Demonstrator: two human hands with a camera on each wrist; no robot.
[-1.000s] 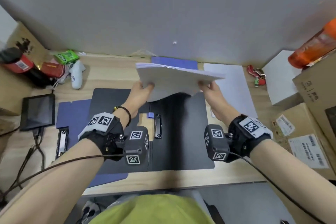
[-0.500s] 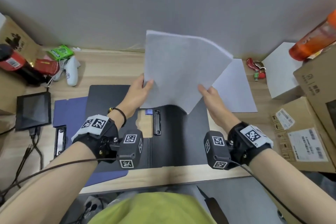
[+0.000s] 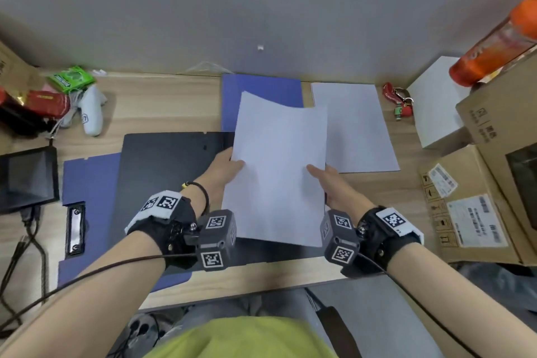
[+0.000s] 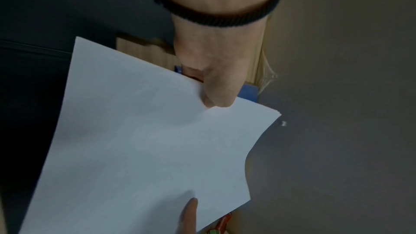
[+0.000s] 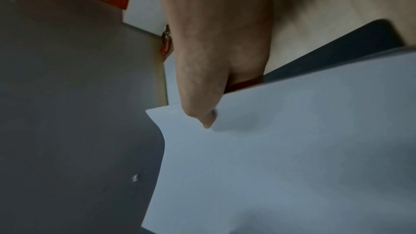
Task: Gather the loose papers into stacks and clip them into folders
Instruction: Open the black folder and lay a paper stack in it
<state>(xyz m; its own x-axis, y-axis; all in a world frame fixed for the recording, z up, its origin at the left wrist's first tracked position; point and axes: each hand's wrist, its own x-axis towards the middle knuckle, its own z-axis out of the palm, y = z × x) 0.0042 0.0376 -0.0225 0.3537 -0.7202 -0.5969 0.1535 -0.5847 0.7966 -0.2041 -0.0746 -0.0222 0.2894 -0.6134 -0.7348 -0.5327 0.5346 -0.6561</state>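
Note:
I hold a stack of white paper point(image 3: 279, 166) above the open black folder point(image 3: 171, 166) in the middle of the desk. My left hand point(image 3: 229, 164) pinches its left edge, thumb on top, as the left wrist view shows point(image 4: 213, 93). My right hand point(image 3: 322, 173) pinches the right edge, thumb on top point(image 5: 202, 113). The stack point(image 4: 139, 145) hides the black folder's clip. A second white paper stack point(image 3: 357, 128) lies flat to the right. A blue folder point(image 3: 258, 87) lies behind, partly under the held stack. Another open blue folder point(image 3: 90, 183) with a metal clip point(image 3: 76, 229) lies at the left.
A dark tablet point(image 3: 26, 177) with cables sits at the far left, near a white controller point(image 3: 91, 113) and green packet point(image 3: 71, 78). Red keys point(image 3: 396, 100), a white box point(image 3: 438, 102), cardboard boxes point(image 3: 479, 197) and an orange bottle point(image 3: 494, 46) crowd the right. A grey wall stands behind.
The paper stack was held up and upright half a second ago; both hands have now tilted it down and lowered it toward the black folder, covering the clip.

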